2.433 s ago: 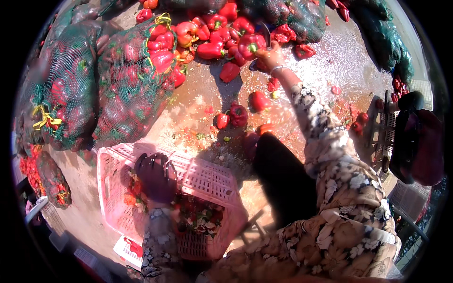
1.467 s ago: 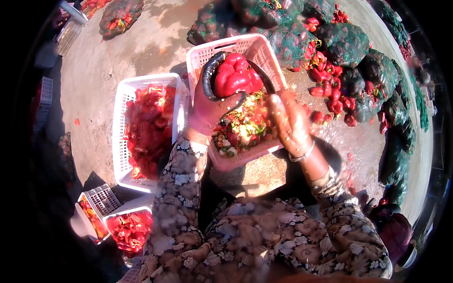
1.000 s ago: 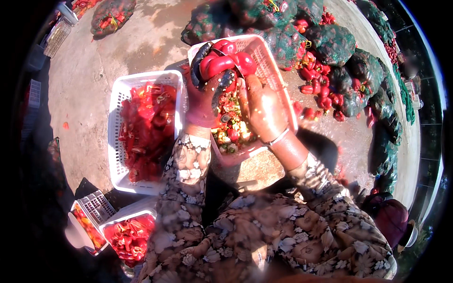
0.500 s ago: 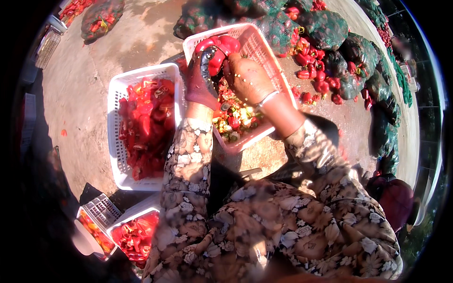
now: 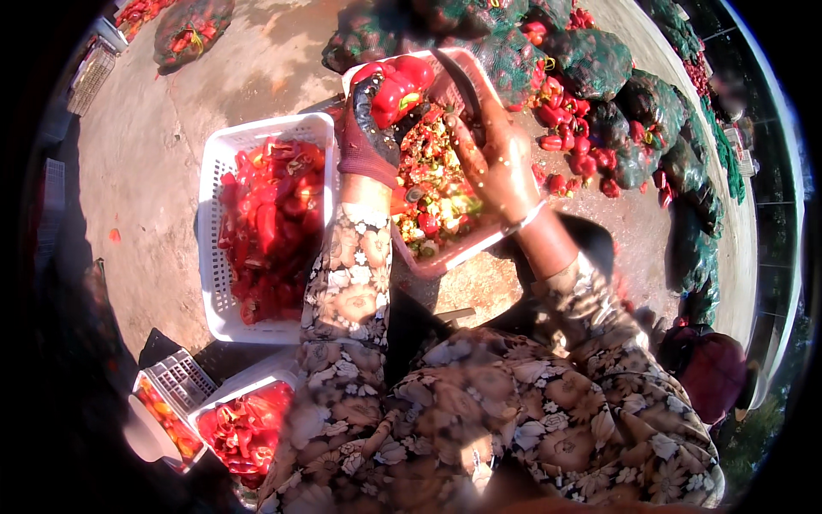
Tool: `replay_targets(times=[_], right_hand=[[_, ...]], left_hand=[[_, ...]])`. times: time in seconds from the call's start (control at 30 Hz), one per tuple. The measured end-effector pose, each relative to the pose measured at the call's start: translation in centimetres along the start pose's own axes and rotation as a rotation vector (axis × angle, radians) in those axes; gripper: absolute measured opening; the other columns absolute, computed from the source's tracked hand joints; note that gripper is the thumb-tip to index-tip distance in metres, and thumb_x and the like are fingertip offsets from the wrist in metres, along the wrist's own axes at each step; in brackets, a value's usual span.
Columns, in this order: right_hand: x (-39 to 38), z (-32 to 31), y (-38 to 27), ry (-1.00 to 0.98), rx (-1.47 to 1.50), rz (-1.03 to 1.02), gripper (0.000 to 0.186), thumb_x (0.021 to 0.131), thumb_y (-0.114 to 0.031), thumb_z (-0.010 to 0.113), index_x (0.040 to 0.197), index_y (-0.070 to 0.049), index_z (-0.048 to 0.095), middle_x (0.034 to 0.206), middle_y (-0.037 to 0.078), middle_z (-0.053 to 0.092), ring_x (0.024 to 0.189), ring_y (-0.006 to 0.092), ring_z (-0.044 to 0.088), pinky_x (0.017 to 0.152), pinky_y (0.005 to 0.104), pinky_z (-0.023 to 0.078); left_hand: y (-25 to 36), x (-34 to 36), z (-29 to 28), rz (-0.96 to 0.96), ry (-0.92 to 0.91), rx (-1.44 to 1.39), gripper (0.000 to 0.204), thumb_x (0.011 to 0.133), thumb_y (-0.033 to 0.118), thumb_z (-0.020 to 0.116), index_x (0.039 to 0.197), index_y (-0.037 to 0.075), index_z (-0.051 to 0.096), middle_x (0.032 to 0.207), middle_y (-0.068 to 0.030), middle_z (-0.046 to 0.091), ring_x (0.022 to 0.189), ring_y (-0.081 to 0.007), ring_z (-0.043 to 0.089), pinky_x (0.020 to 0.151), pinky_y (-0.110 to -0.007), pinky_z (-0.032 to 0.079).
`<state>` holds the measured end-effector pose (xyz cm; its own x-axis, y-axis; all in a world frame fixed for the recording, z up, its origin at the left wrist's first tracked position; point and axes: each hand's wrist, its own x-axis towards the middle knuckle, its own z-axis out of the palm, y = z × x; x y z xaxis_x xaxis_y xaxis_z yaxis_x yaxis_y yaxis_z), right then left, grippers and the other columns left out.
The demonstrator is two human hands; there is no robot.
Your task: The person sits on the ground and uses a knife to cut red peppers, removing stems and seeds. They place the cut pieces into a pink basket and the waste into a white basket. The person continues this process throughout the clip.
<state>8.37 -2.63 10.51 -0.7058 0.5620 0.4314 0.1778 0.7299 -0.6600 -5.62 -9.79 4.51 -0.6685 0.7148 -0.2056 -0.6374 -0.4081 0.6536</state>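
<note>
My left hand (image 5: 370,133), in a maroon glove with a dark coating, is closed around a glossy red pepper (image 5: 402,86) above the top left of a pink crate (image 5: 441,257). My right hand (image 5: 497,163), bare with a silvery bangle and specks of seed on it, grips a curved knife (image 5: 461,79) just right of the pepper, blade pointing up and away from me. The crate holds chopped cores, seeds and red bits (image 5: 432,176). Close on the left, a white crate (image 5: 218,283) is heaped with red pepper pieces (image 5: 265,223).
Green mesh sacks (image 5: 582,64) and loose red peppers (image 5: 561,128) lie across the top and right. A single sack (image 5: 184,47) rests at top left. More crates (image 5: 175,381) of pepper pieces stand at lower left. A dark maroon shape (image 5: 715,377) sits at lower right.
Since half a second ago, my right hand has drawn right, away from the pepper, and the blade now shows raised. Earlier, it was among floor peppers before both hands met over the pink crate.
</note>
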Motion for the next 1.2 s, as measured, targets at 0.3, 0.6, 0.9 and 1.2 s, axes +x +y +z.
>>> replay_targets(times=[0.3, 0.6, 0.9, 1.2], right_hand=[[5.4, -2.1, 2.2, -0.314, 0.686, 0.530, 0.054, 0.079, -0.020, 0.079, 0.122, -0.001, 0.052, 0.087, 0.003, 0.064, 0.068, 0.0040, 0.058, 0.056, 0.0188, 0.047], [2.6, -1.1, 3.3, -0.088, 0.947, 0.525, 0.038, 0.079, -0.004, 0.075, 0.112, 0.002, 0.056, 0.095, 0.009, 0.065, 0.085, 0.0181, 0.066, 0.071, 0.0333, 0.058], [2.3, -1.9, 6.5, -0.228, 1.037, 0.565, 0.043, 0.088, -0.020, 0.064, 0.126, -0.005, 0.051, 0.081, -0.003, 0.062, 0.057, 0.0009, 0.051, 0.049, 0.0141, 0.041], [1.9, -1.9, 7.3, -0.190, 1.268, 0.586, 0.048, 0.085, -0.019, 0.065, 0.127, -0.004, 0.048, 0.081, 0.000, 0.060, 0.058, 0.0051, 0.052, 0.050, 0.0173, 0.042]], left_hand=[[-0.7, -0.3, 1.1, -0.063, 0.033, 0.086, 0.035, 0.088, 0.023, 0.065, 0.118, 0.006, 0.059, 0.103, -0.0044, 0.064, 0.089, -0.0120, 0.063, 0.073, -0.027, 0.053], [-1.9, -0.8, 1.8, -0.100, 0.041, 0.216, 0.031, 0.089, 0.022, 0.063, 0.115, 0.006, 0.060, 0.101, -0.0045, 0.064, 0.087, -0.0118, 0.063, 0.071, -0.027, 0.053], [-2.4, -1.6, 2.2, -0.010, -0.053, 0.336, 0.029, 0.090, 0.021, 0.062, 0.114, 0.005, 0.061, 0.100, -0.0049, 0.064, 0.087, -0.0131, 0.063, 0.073, -0.027, 0.053], [-1.6, -1.4, 1.9, 0.118, -0.123, 0.405, 0.028, 0.090, 0.021, 0.061, 0.112, 0.004, 0.061, 0.099, -0.0054, 0.064, 0.086, -0.0143, 0.063, 0.074, -0.028, 0.053]])
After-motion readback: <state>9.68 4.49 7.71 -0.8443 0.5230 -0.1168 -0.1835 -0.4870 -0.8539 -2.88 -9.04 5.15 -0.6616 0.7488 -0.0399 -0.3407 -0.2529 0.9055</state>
